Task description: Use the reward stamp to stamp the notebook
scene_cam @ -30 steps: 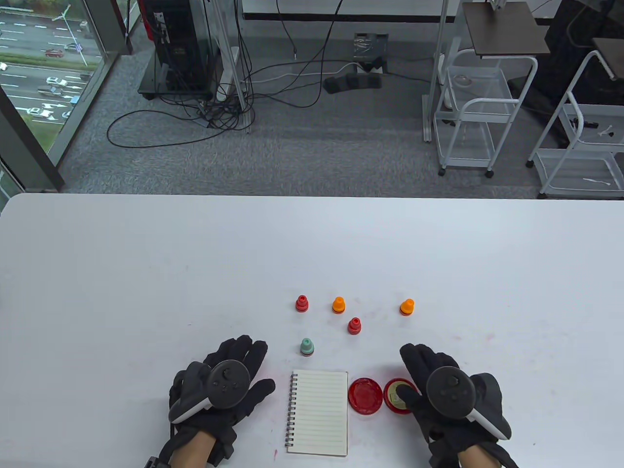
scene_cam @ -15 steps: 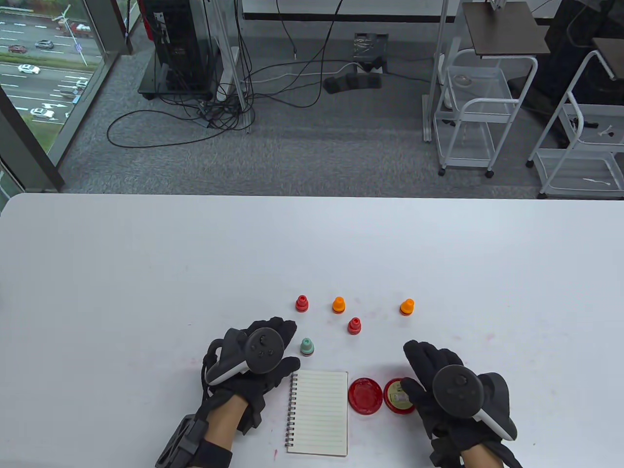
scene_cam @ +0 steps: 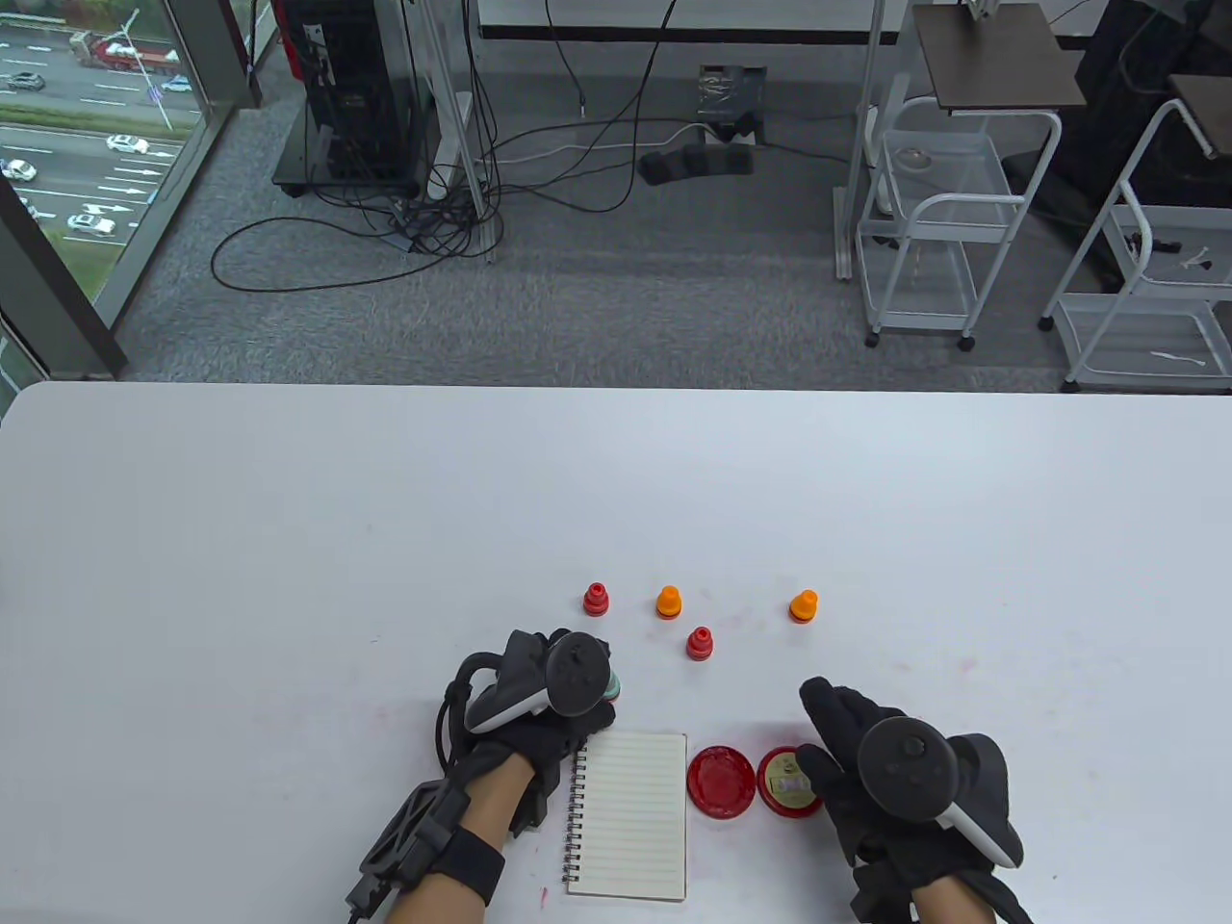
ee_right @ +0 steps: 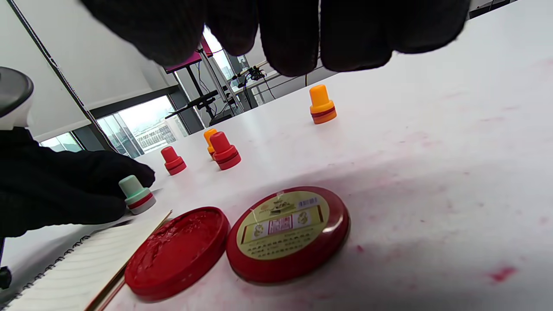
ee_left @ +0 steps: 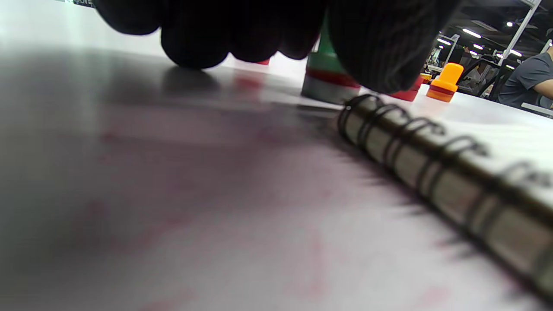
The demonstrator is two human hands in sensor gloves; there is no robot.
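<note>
Table view: the left hand lay over the mint-green knobbed reward stamp, which stood on the white surface just beyond the spiral-bound lined notebook. The right hand rested open, fingers straight, beside the round red ink pad and its labelled red lid.

Left wrist view: gloved fingers curled at the green stamp; whether the grip had closed on it could not be told. The notebook's wire coil lay just beside it.

Right wrist view: the stamp stood upright on the surface, the left fingertips touching it.
</note>
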